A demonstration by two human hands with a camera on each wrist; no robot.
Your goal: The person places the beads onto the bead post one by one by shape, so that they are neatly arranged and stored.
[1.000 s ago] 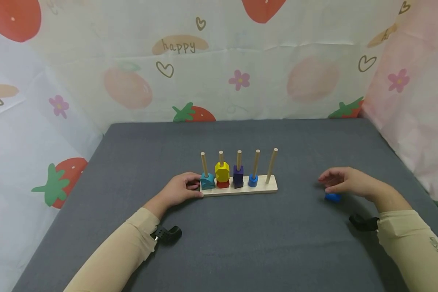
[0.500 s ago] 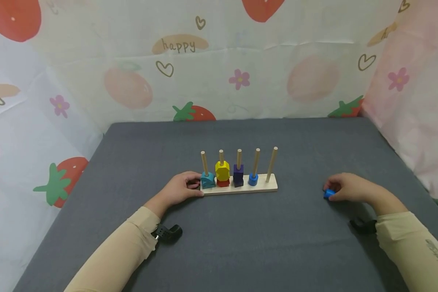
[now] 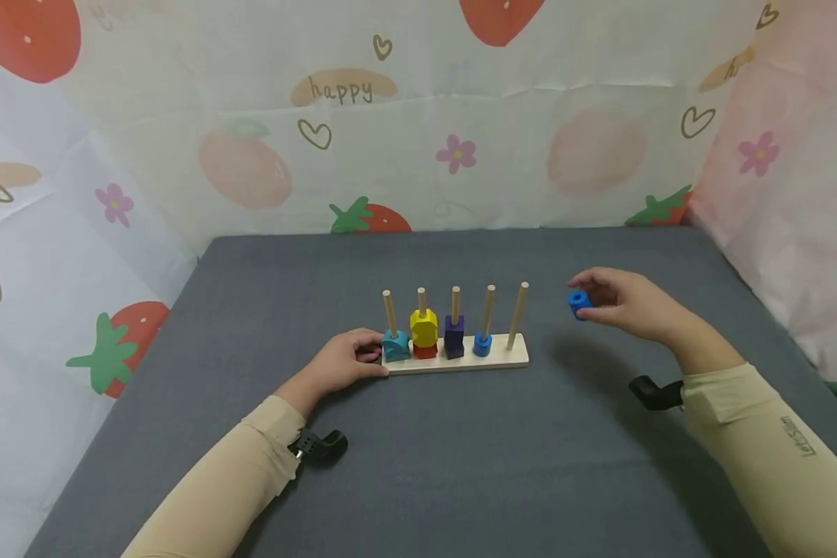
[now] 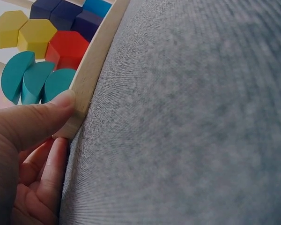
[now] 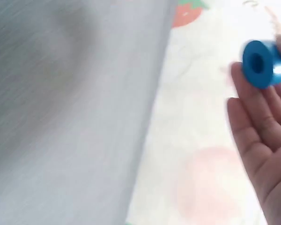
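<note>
A wooden peg board (image 3: pixel 460 367) stands on the table, its left end gripped by my left hand (image 3: pixel 338 363); in the left wrist view the thumb (image 4: pixel 61 105) lies against the edge. From left, its pegs carry teal half-round blocks (image 3: pixel 396 346), yellow hexagonal blocks (image 3: pixel 424 328) above a red one (image 3: pixel 425 352), dark purple blocks (image 3: pixel 454 339) and a blue cylinder (image 3: pixel 482 346). The rightmost peg (image 3: pixel 519 315) is bare. Off the board's right end, my raised right hand (image 3: pixel 631 304) pinches another blue cylinder (image 5: pixel 267 70), whose hole shows.
A grey cloth (image 3: pixel 418 465) covers the table. Behind it hangs a pale printed curtain (image 3: pixel 502 116), with further printed sheets at both sides. Each wrist has a black camera mount; the right one (image 3: pixel 656 393) hangs above the table.
My right hand has taken hold of the blue cylinder at the right of the table, lifted it and moved left toward the board. The left hand has stayed at the board's end.
</note>
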